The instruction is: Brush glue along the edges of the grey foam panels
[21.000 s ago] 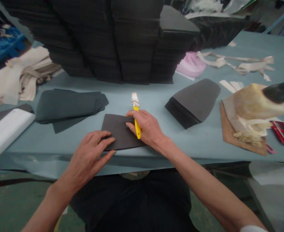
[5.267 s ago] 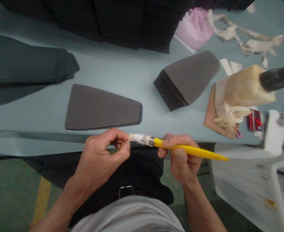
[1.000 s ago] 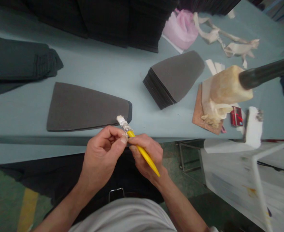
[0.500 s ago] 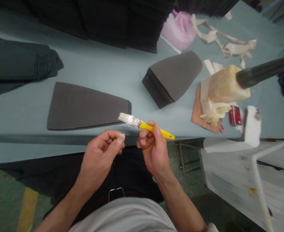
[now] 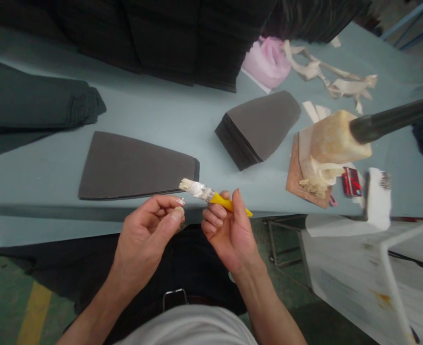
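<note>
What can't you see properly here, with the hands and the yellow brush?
Head view:
- Middle of the brush handle: hidden by the right hand.
- White speck on the left hand: too small to tell what it is.
- Red thing: too small and blurred to name.
- Black stacks: tops cut off by the picture's top edge.

Production workshop, shown by tall stacks of black foam sheet [image 5: 161,38], tapered foam blanks [image 5: 258,129] on a blue-grey surface [image 5: 154,115], a crusted flat brush [image 5: 196,190], and a painted floor [image 5: 3,297] with a yellow line [image 5: 35,311].

Pale blue table [image 5: 154,112], grey sheet stacks [image 5: 256,129] flat on top (tapered).
</note>
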Demonstrator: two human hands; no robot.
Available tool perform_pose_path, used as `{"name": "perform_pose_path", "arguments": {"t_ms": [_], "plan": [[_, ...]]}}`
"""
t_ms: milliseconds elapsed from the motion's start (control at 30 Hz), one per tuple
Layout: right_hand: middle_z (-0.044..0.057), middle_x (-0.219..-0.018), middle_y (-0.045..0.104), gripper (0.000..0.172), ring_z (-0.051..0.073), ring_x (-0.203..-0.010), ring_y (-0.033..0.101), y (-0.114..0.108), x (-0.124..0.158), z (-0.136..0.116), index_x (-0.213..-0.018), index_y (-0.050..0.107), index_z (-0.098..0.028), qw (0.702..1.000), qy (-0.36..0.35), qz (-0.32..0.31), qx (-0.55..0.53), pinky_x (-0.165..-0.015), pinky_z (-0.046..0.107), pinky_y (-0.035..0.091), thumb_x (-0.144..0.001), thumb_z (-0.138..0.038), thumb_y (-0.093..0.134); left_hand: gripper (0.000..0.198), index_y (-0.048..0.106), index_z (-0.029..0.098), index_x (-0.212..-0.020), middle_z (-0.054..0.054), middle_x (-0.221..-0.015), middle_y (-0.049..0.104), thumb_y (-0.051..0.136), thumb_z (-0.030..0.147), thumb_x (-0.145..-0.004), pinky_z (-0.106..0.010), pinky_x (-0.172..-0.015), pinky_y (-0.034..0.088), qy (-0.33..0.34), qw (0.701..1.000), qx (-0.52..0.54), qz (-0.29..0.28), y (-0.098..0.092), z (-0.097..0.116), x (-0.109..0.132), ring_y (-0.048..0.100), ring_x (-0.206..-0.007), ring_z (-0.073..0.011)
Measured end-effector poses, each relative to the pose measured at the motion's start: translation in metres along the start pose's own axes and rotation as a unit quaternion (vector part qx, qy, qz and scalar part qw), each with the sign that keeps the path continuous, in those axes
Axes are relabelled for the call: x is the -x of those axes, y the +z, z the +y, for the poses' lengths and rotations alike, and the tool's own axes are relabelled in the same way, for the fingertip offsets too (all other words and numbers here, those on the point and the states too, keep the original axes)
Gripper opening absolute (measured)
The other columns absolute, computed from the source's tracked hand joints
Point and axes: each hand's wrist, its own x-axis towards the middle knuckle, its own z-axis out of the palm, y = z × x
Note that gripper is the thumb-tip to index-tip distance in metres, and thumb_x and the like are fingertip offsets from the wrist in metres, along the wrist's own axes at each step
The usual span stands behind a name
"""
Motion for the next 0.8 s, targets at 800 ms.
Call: {"name": "perform_pose_path", "arguments": {"t_ms": [800], "plan": [[-0.004,-0.074,0.056,0.016,0.010,-0.058,0.050,-0.033,-0.001,-0.013,-0.092,0.074,-0.026,0.908,-0.239,-0.148,0.310,-0.055,0.022,0.046,-0.092,-0.041,0.081,0.020,0.074,0.023,-0.081,0.000,-0.072,0.073,0.078,0.043,-0.079,-0.022,-0.063,0.052,0.048,0.985,-0.140,0.085,-0.025,0.025,-0.003,0.066,-0.064,-0.0145]]}}
